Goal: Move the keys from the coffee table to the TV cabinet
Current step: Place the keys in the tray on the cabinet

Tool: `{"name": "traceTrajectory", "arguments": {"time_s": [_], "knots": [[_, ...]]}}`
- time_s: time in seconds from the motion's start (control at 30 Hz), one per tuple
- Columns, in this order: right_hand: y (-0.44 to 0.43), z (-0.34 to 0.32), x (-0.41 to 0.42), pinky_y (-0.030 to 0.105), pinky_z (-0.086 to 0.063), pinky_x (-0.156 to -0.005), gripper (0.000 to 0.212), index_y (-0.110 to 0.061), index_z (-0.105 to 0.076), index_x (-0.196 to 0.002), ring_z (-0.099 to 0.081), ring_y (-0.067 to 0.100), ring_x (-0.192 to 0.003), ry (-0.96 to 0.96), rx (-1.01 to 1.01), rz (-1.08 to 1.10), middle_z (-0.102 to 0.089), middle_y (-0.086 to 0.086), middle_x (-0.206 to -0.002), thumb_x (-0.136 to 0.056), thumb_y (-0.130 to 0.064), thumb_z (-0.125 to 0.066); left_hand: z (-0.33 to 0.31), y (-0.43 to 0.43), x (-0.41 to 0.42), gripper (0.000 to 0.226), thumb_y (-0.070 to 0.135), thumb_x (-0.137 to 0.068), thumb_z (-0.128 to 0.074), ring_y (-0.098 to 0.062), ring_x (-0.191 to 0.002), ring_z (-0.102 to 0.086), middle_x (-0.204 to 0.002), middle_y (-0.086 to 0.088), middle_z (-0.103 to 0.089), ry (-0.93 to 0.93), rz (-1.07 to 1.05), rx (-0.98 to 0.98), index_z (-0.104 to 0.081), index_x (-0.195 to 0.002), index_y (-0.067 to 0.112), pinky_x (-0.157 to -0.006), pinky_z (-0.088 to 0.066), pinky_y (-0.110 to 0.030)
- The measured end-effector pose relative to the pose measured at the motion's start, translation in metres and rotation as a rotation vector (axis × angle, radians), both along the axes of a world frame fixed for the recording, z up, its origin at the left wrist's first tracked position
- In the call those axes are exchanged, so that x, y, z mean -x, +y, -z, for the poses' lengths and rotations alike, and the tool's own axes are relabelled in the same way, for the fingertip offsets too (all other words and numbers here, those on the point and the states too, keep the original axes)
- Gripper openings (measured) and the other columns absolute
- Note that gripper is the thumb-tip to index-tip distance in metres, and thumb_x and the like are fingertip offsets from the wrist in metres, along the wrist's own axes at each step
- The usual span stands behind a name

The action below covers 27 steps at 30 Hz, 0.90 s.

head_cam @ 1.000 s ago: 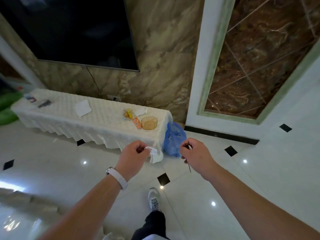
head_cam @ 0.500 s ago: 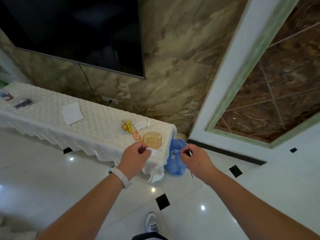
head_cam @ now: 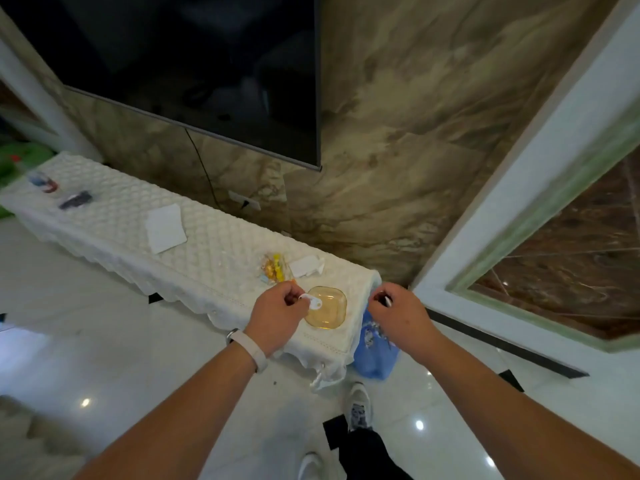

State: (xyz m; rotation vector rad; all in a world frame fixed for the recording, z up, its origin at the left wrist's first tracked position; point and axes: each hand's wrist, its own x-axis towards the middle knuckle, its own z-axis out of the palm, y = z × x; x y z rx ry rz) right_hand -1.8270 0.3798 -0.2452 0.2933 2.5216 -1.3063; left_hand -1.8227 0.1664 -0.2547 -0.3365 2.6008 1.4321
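Left hand [head_cam: 277, 315] grip pinches a white tag [head_cam: 310, 301]; right hand [head_cam: 398, 311] clasps mostly hidden keys [head_cam: 387, 301].

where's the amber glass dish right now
In the head view, the amber glass dish sits near the right end of the cloth-covered TV cabinet, just right of the left hand and in front of the yellow snack packet.

Lighting: soft, moderately bright, even. Glossy floor [head_cam: 104, 341] carries small white glare spots near left and near right. TV screen [head_cam: 194, 64] dark, faint reflections. Far-left items on counter [head_cam: 114, 209] blurred. Wide-angle bending of straight lines toward edges.
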Motion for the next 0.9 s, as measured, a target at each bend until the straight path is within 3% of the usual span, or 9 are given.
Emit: {"name": "traceTrajectory", "arguments": {"time_s": [0.13,0.23,0.37,0.53,0.7,0.9], "knots": [[0.006,0.027,0.052,0.022,-0.047,-0.06,0.005,-0.011,-0.065,-0.089,-0.06,0.018,-0.076,-0.035,0.06,-0.028,-0.062,-0.005,-0.078,-0.087,-0.014,-0.061,0.014,0.014,0.037,0.011,0.015,-0.082,-0.068,-0.007,-0.059,-0.051,-0.061,0.008,-0.058,-0.046,-0.057,0.022,-0.062,-0.073,0.013,-0.053,-0.039,-0.01],[0.011,0.051,0.09,0.036,-0.054,-0.071,0.005,-0.014,-0.065,-0.085,-0.064,0.024,-0.077,-0.094,0.091,-0.049,-0.067,0.001,-0.078,-0.084,-0.016,-0.061,0.031,0.023,0.069,0.019,0.015,-0.083,-0.068,-0.005,-0.057,-0.049,-0.06,0.008,-0.055,-0.079,-0.069,0.059,-0.057,-0.068,0.022,-0.051,-0.038,-0.008],[0.019,0.081,0.135,0.039,-0.055,-0.073,0.005,-0.013,-0.065,-0.085,-0.064,0.024,-0.078,-0.14,0.102,-0.083,-0.066,0.001,-0.079,-0.084,-0.015,-0.06,0.055,0.026,0.108,0.017,0.017,-0.084,-0.065,-0.008,-0.056,-0.047,-0.06,0.006,-0.052,-0.115,-0.104,0.117,-0.058,-0.069,0.02,-0.053,-0.035,-0.02],[0.016,0.118,0.173,0.042,-0.057,-0.069,0.002,-0.013,-0.062,-0.084,-0.059,0.017,-0.069,-0.174,0.086,-0.152,-0.064,0.001,-0.078,-0.083,-0.015,-0.06,0.095,0.023,0.139,0.022,0.016,-0.083,-0.066,-0.005,-0.055,-0.048,-0.059,0.008,-0.051,-0.192,-0.108,0.115,-0.054,-0.067,0.026,-0.047,-0.036,-0.007],[0.002,0.185,0.192,0.031,-0.047,-0.054,0.006,-0.013,-0.06,-0.089,-0.054,0.016,-0.06,-0.26,0.097,-0.137,-0.059,0.003,-0.081,-0.083,-0.013,-0.06,0.173,0.022,0.164,0.014,0.015,-0.083,-0.063,-0.009,-0.054,-0.05,-0.058,0.007,-0.054,-0.301,-0.165,0.091,-0.059,-0.07,0.019,-0.047,-0.036,-0.017],[-0.017,0.303,0.199,0.03,-0.041,-0.059,0.016,-0.011,-0.057,-0.1,-0.051,0.017,-0.063,-0.334,0.066,-0.145,-0.057,0.008,-0.087,-0.084,-0.013,-0.06,0.292,0.019,0.176,0.008,0.02,-0.082,-0.059,-0.016,-0.058,-0.057,-0.065,0.001,-0.062,-0.418,-0.157,0.107,-0.063,-0.076,0.018,-0.046,-0.036,-0.025]]}}
